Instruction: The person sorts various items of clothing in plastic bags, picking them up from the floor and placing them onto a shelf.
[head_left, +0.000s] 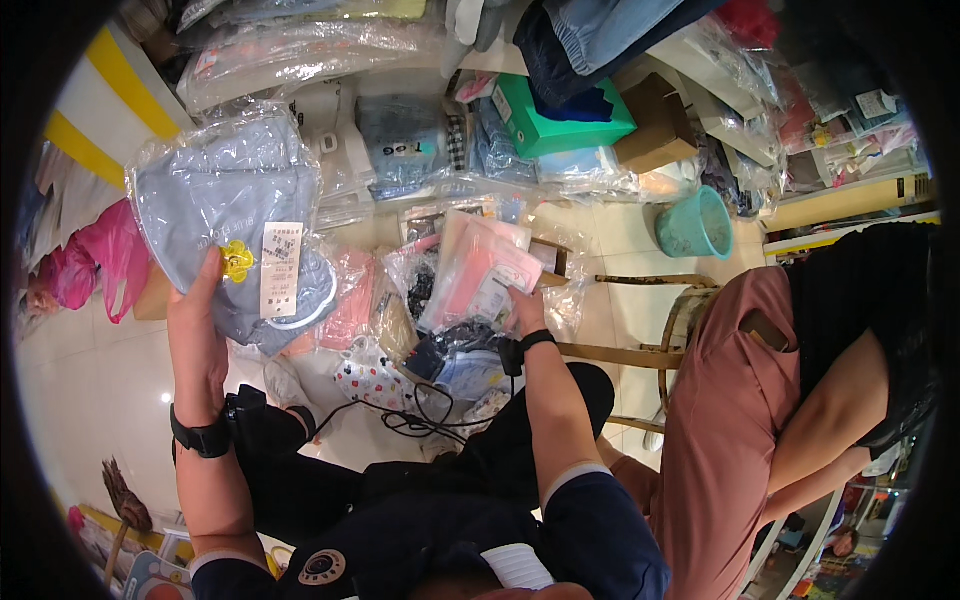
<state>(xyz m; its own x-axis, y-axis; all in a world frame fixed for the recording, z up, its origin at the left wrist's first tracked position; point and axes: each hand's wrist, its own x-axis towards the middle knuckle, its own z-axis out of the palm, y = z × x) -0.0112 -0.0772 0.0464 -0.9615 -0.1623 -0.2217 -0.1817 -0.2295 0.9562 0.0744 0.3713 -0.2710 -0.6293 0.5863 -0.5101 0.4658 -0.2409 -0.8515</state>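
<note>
My left hand (196, 319) holds up a blue-grey garment (240, 187) in a clear plastic bag, thumb on its front. The garment bears a yellow flower patch (238, 261), and a paper tag (281, 270) with writing shows on the bag. My right hand (529, 311) grips the lower right edge of a pink item in a clear bag (487, 270), which carries a printed label. Between and below my hands lies a pile of bagged clothes, among them a pink packet (349, 296) and a white spotted fabric piece (369, 375).
Shelves of bagged clothes (405, 139) stand ahead, with a green box (566, 116) and a brown carton (660, 124). A teal bin (694, 225) and a worn chair (637, 354) are at right, beside another person (731, 405). Black cables (420, 420) hang near my legs.
</note>
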